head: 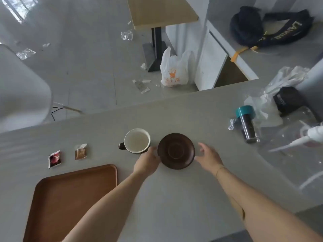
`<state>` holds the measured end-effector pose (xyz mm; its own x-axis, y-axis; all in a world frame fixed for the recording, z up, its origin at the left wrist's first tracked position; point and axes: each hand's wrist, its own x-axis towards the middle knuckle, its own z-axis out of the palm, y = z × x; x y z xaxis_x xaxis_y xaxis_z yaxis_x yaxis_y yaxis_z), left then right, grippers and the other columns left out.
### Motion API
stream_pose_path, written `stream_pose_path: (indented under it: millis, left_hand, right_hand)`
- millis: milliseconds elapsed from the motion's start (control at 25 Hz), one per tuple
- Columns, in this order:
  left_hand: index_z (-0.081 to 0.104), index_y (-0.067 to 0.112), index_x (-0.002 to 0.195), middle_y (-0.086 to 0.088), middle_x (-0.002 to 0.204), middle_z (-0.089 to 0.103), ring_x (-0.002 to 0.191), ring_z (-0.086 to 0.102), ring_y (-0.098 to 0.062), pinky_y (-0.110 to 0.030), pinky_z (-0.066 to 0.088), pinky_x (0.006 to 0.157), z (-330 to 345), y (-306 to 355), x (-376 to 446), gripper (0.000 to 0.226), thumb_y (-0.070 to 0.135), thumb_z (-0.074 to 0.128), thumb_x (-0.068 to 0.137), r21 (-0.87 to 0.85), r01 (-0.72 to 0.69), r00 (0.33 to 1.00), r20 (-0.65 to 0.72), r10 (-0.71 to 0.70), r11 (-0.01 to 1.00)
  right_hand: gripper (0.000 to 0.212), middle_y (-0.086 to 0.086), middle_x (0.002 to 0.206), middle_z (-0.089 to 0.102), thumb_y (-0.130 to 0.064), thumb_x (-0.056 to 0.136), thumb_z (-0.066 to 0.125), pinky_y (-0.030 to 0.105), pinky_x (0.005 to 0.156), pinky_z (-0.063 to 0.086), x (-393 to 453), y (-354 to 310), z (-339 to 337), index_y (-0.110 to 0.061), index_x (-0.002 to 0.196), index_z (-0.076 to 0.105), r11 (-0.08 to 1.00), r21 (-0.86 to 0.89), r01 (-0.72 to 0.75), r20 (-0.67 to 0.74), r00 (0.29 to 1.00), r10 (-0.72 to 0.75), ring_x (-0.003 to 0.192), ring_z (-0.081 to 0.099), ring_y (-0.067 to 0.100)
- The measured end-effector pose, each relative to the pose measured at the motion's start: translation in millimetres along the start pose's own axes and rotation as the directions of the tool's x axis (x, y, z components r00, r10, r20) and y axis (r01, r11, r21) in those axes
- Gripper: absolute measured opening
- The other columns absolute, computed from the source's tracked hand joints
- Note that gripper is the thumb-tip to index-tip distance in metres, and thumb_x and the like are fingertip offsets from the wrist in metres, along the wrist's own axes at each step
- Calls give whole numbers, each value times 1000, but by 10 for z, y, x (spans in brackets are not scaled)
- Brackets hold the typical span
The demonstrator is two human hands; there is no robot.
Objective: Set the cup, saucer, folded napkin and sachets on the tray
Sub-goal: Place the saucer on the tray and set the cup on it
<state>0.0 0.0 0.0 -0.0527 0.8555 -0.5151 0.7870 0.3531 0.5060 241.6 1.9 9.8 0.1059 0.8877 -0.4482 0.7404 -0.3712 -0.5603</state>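
A dark brown saucer (176, 151) lies on the grey counter in the middle. My left hand (146, 163) is at its left rim and my right hand (208, 155) is just off its right rim, fingers spread; whether the left one grips the saucer I cannot tell. A dark cup (137, 140) with a white inside stands left of the saucer, handle pointing left. A brown sachet (81, 151) and a red sachet (54, 159) lie further left. The wooden tray (73, 193) sits bare at the near left. No napkin shows.
At the right of the counter stand a teal-lidded bottle (246, 124), crumpled clear plastic bags (272, 95) and a white cable (297, 141). Beyond the counter edge are the floor, a white plastic bag (174, 69), a table leg and a white chair (22, 88).
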Motion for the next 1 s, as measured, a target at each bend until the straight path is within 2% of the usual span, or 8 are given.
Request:
stream_pose_path:
  millis: [160,280,360,480,640,760,880,1000]
  left_hand:
    - [54,25,125,-5,116,66,110,60,-30,-42,51,88,114,58,92,38,26,51,88,-171,-17,997,-78,3,985]
    - [57,25,124,-6,112,68,107,61,-30,-40,51,89,161,22,165,38,17,50,87,-233,1,995,-95,-24,972]
    - [59,25,122,-5,107,69,104,62,-28,-35,50,85,171,25,185,38,14,53,86,-245,3,994,-101,-28,970]
    - [61,27,119,1,88,67,92,65,-23,-28,47,74,138,19,180,41,11,57,81,-296,58,995,-64,-80,954]
    - [61,28,111,3,73,65,66,62,-18,-24,46,58,52,-8,-36,38,9,58,78,-394,117,992,7,-124,912]
    - [61,25,109,1,71,63,59,59,-14,-22,41,50,-17,-40,-323,37,6,59,78,-417,123,992,16,-128,901]
    - [60,18,108,-4,71,62,53,56,-13,-20,40,45,-129,-141,-703,33,3,59,79,-472,143,989,37,-142,870]
    - [59,15,103,-4,69,62,52,54,-13,-21,40,45,-253,-347,-1039,27,2,59,79,-496,162,986,43,-163,853]
  right_hand:
    - [58,11,112,64,-8,81,70,33,92,45,155,-43,118,-11,137,52,977,199,-75,-14,997,80,106,59,27]
    - [43,2,91,64,3,83,65,21,56,52,175,-14,209,-12,123,62,876,460,-144,40,989,142,81,60,18]
    - [42,2,84,59,7,84,62,22,43,53,153,-26,215,-14,121,60,804,563,-189,87,982,170,72,59,18]
    - [44,6,82,55,11,85,61,28,42,55,92,-57,183,-16,119,56,753,618,-227,129,974,187,68,59,22]
    - [43,9,86,58,13,83,59,38,55,57,-136,-48,131,-14,116,54,718,648,-256,165,967,196,70,61,24]
    - [44,12,91,61,12,81,58,36,55,58,-352,-55,76,-15,115,54,700,660,-273,214,962,173,73,63,27]
    - [43,18,102,63,9,79,61,36,59,58,-629,-109,34,-19,111,56,739,622,-258,256,959,119,75,65,31]
    - [37,18,101,68,4,80,64,37,61,59,-883,-203,65,-20,107,57,805,554,-214,295,954,50,74,69,29]
